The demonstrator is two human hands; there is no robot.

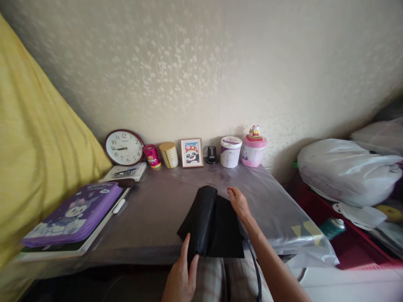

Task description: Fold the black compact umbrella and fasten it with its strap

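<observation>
"Black roll (203, 218), overhanging the near edge of the table (151, 209): what's the risk?"

"Sliding off, should the left hand (181, 274) loosen its fingers' pinch on the lower end. The right hand (239, 204) curls by the flap (225, 230); whether it grips, I can't tell."

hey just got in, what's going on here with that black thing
A person is handling a black roll at the near edge of a plastic-covered table, with a loose flap spread out to its right. The left hand holds the roll's near end; the right hand is at the flap's far right corner, its grip unclear. Farther back are a clock and a picture frame.
</observation>
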